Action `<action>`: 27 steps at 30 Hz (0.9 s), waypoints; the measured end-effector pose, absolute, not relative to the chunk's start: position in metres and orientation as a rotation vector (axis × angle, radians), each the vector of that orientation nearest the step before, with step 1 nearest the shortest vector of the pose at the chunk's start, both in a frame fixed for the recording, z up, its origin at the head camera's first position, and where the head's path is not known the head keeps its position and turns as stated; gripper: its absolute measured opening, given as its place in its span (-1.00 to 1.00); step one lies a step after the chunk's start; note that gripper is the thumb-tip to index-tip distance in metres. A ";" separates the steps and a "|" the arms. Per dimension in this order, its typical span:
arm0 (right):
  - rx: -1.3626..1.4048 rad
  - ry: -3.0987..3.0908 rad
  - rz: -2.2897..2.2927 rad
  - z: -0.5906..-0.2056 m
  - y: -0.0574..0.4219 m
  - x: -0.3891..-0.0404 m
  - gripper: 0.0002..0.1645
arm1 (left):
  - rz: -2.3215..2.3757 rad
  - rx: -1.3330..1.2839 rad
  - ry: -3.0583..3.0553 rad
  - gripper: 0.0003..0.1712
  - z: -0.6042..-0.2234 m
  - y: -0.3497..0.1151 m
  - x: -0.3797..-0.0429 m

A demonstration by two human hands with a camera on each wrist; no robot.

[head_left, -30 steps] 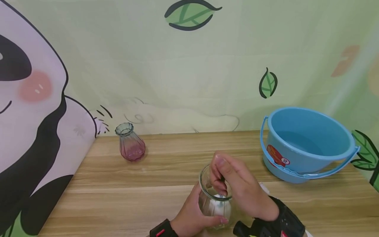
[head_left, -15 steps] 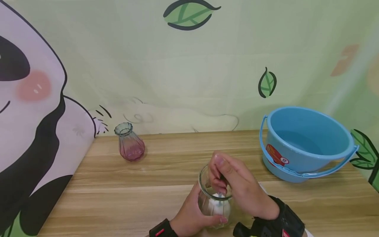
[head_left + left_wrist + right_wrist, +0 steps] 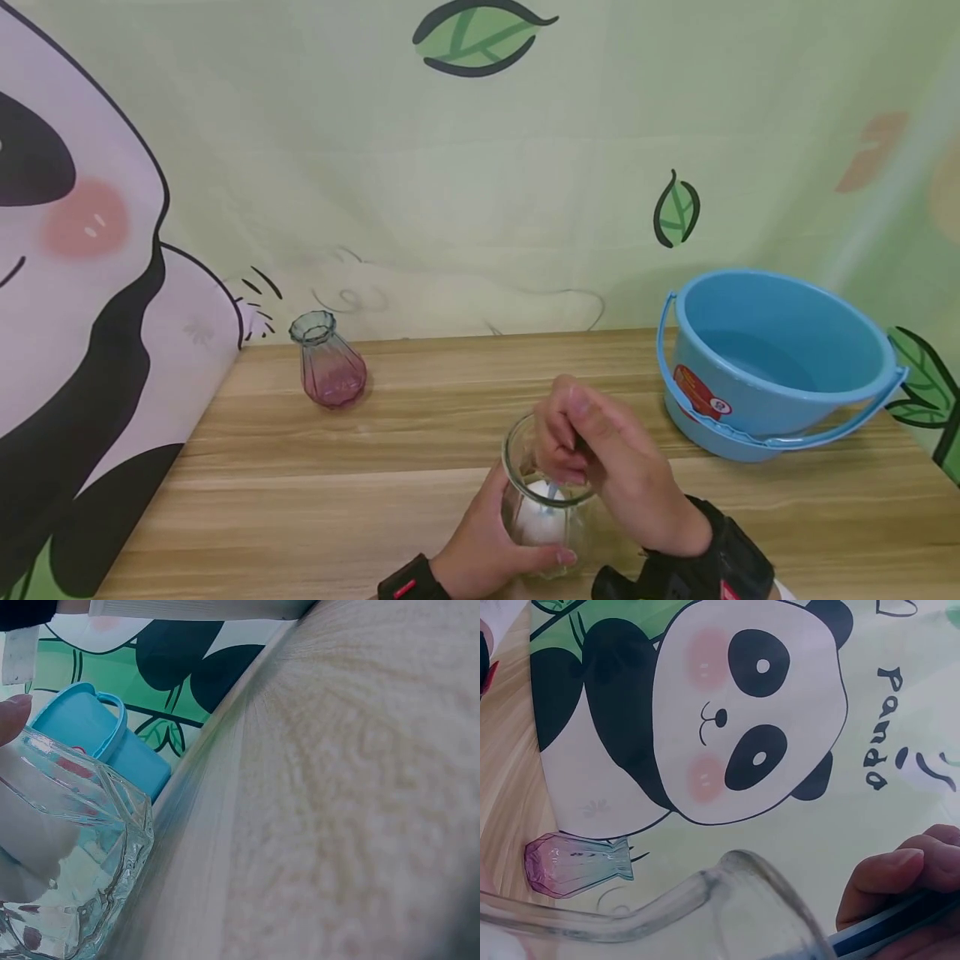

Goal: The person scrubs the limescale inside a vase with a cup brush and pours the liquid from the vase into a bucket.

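My left hand (image 3: 480, 542) grips a clear ribbed glass vase (image 3: 573, 533), thumb across its front near the base. The vase's mouth tilts toward my right hand (image 3: 618, 471). Curled over that mouth, the right fingers hold the blue handle (image 3: 881, 930) of a sponge brush. Its rounded white head (image 3: 540, 517) is inside the vase, seen through the glass. In the left wrist view the white head appears as a pale mass (image 3: 34, 840) within the glass, above the thick base. Most of the handle is hidden by the right fingers in the head view.
A second glass vase (image 3: 333, 375), pink below and grey-blue above, stands at the back left of the wooden table (image 3: 300, 517). At the back right is a blue bucket (image 3: 750, 417) with its handle lowered. A panda-printed cloth (image 3: 450, 208) hangs behind the table.
My right hand has shifted slightly up and to the right over the vase's mouth. Inside, the white brush head has moved a little to the left. The left hand keeps its grip.
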State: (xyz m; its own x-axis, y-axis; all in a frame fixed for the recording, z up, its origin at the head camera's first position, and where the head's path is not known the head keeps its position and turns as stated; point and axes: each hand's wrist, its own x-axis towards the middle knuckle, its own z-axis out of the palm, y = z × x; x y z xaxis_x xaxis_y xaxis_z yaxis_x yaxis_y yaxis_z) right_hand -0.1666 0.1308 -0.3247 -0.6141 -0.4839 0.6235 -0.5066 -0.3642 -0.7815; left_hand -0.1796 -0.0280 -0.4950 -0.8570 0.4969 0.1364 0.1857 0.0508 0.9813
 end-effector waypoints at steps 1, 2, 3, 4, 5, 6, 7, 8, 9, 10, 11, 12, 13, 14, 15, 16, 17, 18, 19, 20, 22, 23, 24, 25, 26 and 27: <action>1.388 -1.730 2.193 -0.324 0.131 -0.167 -0.60 | 1.889 0.699 2.089 0.11 -0.495 -0.028 -0.180; 1.397 -1.703 2.196 -0.324 0.132 -0.167 -0.61 | 1.894 0.702 2.084 0.11 -0.495 -0.028 -0.180; 1.403 -1.675 2.201 -0.324 0.132 -0.168 -0.61 | 1.901 0.709 2.078 0.11 -0.495 -0.028 -0.180; 1.407 -1.649 2.206 -0.323 0.133 -0.168 -0.60 | 1.906 0.715 2.073 0.12 -0.495 -0.028 -0.180; 1.411 -1.621 2.209 -0.322 0.134 -0.168 -0.60 | 1.912 0.722 2.068 0.13 -0.494 -0.027 -0.181; 1.413 -1.597 2.216 -0.321 0.135 -0.168 -0.60 | 1.918 0.729 2.060 0.13 -0.494 -0.027 -0.181; 1.414 -1.571 2.226 -0.320 0.136 -0.168 -0.59 | 1.926 0.733 2.046 0.13 -0.493 -0.027 -0.181; 1.416 -1.548 2.228 -0.319 0.137 -0.168 -0.59 | 1.927 0.733 2.046 0.13 -0.493 -0.027 -0.181; 1.420 -1.523 2.235 -0.318 0.138 -0.168 -0.59 | 1.925 0.731 2.051 0.13 -0.493 -0.027 -0.181; 1.422 -1.501 2.238 -0.317 0.139 -0.168 -0.59 | 1.922 0.730 2.059 0.12 -0.492 -0.027 -0.181; 1.428 -1.476 2.241 -0.316 0.141 -0.168 -0.59 | 1.917 0.729 2.071 0.12 -0.492 -0.027 -0.180; 1.431 -1.455 2.244 -0.315 0.142 -0.168 -0.59 | 1.912 0.728 2.079 0.10 -0.493 -0.027 -0.180; 1.436 -1.431 2.246 -0.314 0.143 -0.168 -0.59 | 1.907 0.721 2.083 0.09 -0.493 -0.027 -0.180; 1.442 -1.413 2.247 -0.314 0.143 -0.168 -0.59 | 1.899 0.722 2.099 0.09 -0.493 -0.027 -0.180; 1.446 -1.398 2.251 -0.313 0.144 -0.168 -0.59 | 1.893 0.718 2.103 0.08 -0.493 -0.027 -0.179; 1.447 -1.388 2.250 -0.313 0.145 -0.168 -0.58 | 1.891 0.715 2.102 0.08 -0.494 -0.028 -0.179; 1.451 -1.377 2.250 -0.312 0.145 -0.169 -0.58 | 1.885 0.709 2.106 0.08 -0.494 -0.028 -0.179; 1.448 -1.375 2.254 -0.312 0.145 -0.169 -0.58 | 1.886 0.707 2.104 0.08 -0.491 -0.028 -0.178; 1.448 -1.377 2.257 -0.313 0.144 -0.169 -0.58 | 1.885 0.708 2.105 0.08 -0.491 -0.028 -0.178; 1.445 -1.384 2.262 -0.313 0.144 -0.169 -0.58 | 1.888 0.713 2.103 0.09 -0.490 -0.028 -0.178; 1.436 -1.406 2.267 -0.315 0.142 -0.170 -0.58 | 1.899 0.722 2.084 0.11 -0.490 -0.028 -0.179; 1.431 -1.422 2.270 -0.316 0.141 -0.170 -0.58 | 1.904 0.728 2.078 0.12 -0.491 -0.027 -0.179; 1.424 -1.445 2.272 -0.317 0.139 -0.170 -0.59 | 1.910 0.738 2.070 0.13 -0.491 -0.027 -0.180; 1.417 -1.471 2.273 -0.319 0.138 -0.169 -0.59 | 1.911 0.743 2.068 0.15 -0.494 -0.027 -0.181; 1.408 -1.497 2.275 -0.320 0.136 -0.169 -0.59 | 1.912 0.746 2.063 0.16 -0.495 -0.027 -0.182; 1.405 -1.523 2.269 -0.321 0.135 -0.168 -0.60 | 1.912 0.744 2.062 0.15 -0.496 -0.027 -0.182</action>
State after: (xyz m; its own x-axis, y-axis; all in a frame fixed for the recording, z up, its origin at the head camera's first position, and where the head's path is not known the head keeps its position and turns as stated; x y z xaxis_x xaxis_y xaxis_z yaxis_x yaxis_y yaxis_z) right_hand -0.1684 0.1346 -0.3207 -0.5802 -0.4019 0.7084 -0.5035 -0.5067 -0.6998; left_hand -0.1820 -0.0272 -0.4961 -0.8439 0.5095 0.1681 0.2062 0.0188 0.9783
